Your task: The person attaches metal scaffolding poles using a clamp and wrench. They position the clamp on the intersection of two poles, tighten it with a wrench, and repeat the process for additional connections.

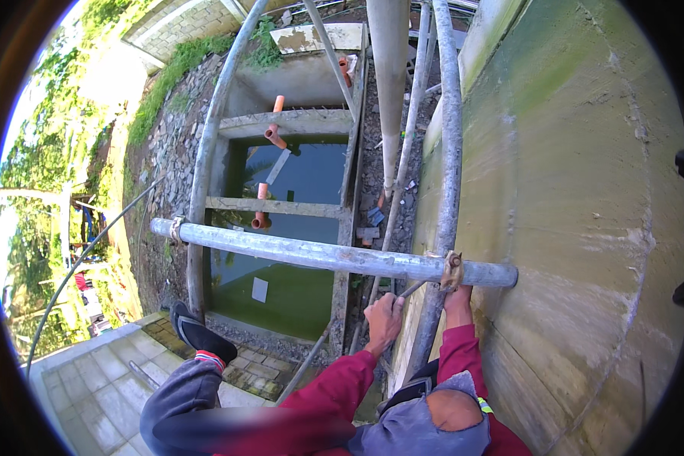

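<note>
A grey metal scaffold pipe [334,257] lies crosswise in front of me, over upright pipes. A rusty coupler clamp [452,269] joins it to the right upright pipe [450,129]. My left hand [384,321], below the crossbar, is closed round a thin metal bar [413,289] that slants up toward that clamp. Which tool the bar belongs to does not show. Just under the clamp is my right hand [457,299], its fingers hidden behind the crossbar and coupler. Another clamp [177,229] sits near the crossbar's left end.
Far below lies a concrete tank [273,205] holding greenish water, with orange pipe fittings [275,137]. A rendered wall [570,190] rises close on my right. My sandalled foot [201,334] is beside the left upright. A dark cable [91,247] curves at the left, above pale tiles [102,380].
</note>
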The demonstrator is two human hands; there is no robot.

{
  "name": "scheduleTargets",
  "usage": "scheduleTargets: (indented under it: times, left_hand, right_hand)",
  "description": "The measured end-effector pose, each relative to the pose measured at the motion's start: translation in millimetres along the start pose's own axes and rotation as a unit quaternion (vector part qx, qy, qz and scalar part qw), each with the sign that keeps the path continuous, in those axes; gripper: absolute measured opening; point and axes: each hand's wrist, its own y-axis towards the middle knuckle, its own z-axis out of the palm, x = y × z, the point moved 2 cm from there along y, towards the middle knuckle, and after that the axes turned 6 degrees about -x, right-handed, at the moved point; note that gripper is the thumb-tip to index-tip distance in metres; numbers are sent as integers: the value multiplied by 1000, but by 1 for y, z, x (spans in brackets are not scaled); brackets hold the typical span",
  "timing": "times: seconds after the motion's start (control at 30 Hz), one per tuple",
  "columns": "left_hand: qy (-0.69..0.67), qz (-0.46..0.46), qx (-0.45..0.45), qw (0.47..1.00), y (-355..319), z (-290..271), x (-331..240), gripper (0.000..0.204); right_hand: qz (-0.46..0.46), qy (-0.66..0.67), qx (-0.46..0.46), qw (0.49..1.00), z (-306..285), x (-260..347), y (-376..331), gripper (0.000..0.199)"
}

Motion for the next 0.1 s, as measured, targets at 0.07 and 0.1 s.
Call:
scheduleTargets:
  times: [0.07,0.1]
  left_hand:
    - [-126,-108,96,981,-14,14,-2,36]
    - [-174,-134,146,965,-21,26,2,36]
  right_hand:
    - [-3,-9,16,1000,-10,-1,12,35]
    - [-5,-13,25,1000,-17,0,17,34]
